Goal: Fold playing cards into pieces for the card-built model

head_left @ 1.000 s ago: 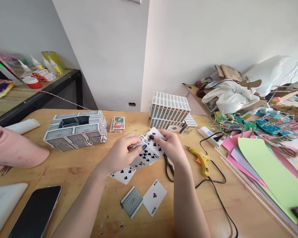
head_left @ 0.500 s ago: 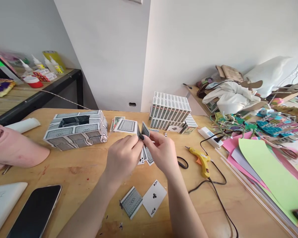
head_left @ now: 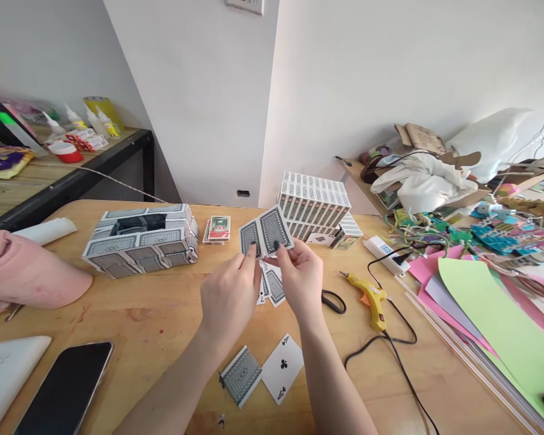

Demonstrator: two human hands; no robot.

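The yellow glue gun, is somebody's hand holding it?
No, the yellow glue gun lies on the wooden table, while the left hand and right hand hold patterned cards.

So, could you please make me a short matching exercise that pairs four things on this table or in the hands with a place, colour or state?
Things
1. glue gun
2. ace of clubs
3. raised cards
4. phone

Places, colours, states
A. held up by the left hand and right hand, patterned backs showing
B. lying at the near left with a dark screen
C. yellow
D. lying face up, just right of a grey-backed card

Right pairs: 1-C, 2-D, 3-A, 4-B
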